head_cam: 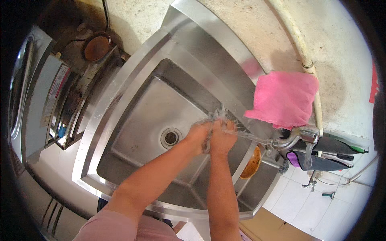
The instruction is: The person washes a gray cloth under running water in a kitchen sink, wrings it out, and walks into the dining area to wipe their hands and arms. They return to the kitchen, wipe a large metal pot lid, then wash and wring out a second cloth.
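Observation:
My left hand (199,135) and my right hand (223,135) are close together over the large basin of a stainless steel sink (150,105). A stream of water (248,135) runs from the metal faucet (285,143) onto them and splashes about the fingers. Blur and spray hide the fingertips, so I cannot tell whether anything is between them. The round drain (171,137) lies left of my hands. A pink cloth (286,99) hangs above the faucet, right of my hands.
An orange-brown bowl (251,164) sits in the narrow side compartment. A pale pipe (297,36) runs down the stained wall. Dark pouches (319,162) hang beyond the faucet. At the left stands a metal rack (69,120) with a blue-handled item.

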A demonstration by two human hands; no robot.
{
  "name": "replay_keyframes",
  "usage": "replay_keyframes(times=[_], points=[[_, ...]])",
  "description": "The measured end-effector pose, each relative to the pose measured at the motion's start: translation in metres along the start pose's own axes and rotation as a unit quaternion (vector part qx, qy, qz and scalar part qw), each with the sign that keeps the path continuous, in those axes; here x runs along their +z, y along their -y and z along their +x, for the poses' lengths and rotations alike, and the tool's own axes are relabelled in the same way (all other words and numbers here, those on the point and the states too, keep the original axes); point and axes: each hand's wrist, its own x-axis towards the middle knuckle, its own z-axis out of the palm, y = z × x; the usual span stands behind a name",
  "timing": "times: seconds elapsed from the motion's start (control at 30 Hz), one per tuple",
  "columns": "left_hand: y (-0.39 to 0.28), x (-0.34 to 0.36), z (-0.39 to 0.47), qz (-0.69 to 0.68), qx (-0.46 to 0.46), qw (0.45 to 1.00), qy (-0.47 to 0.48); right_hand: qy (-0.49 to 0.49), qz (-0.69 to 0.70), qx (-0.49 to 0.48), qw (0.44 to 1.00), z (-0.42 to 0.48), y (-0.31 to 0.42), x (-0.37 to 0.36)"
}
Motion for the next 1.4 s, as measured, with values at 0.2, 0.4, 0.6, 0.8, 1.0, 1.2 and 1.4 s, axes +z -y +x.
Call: replay_keyframes(times=[0.2,0.4,0.6,0.8,1.0,1.2,1.4], points=[[0.02,-0.039,0.061,-0.051,0.061,0.992,0.102,-0.03,0.066,-0.174,0.982,-0.031,0.015,-0.003],[-0.005,-0.026,0.006,0.084,0.016,0.996,0.003,0.03,0.142,0.066,0.987,0.038,-0.033,-0.02],[-0.034,-0.012,0.004,-0.094,-0.071,0.992,-0.036,0.075,0.114,-0.139,0.981,-0.039,0.019,-0.051],[0.004,-0.002,0.018,0.029,0.013,0.999,0.001,-0.008,-0.104,-0.09,0.991,-0.012,0.006,-0.005],[-0.02,0.004,-0.019,-0.034,-0.043,0.998,0.033,0.035,0.063,-0.095,0.993,0.025,-0.055,-0.023],[-0.042,0.004,-0.026,0.021,-0.045,0.983,0.176,0.292,0.351,0.031,0.889,0.02,-0.044,-0.067],[-0.061,0.006,-0.025,0.29,0.059,0.937,0.187,0.283,0.292,0.035,0.913,0.031,-0.04,-0.057]])
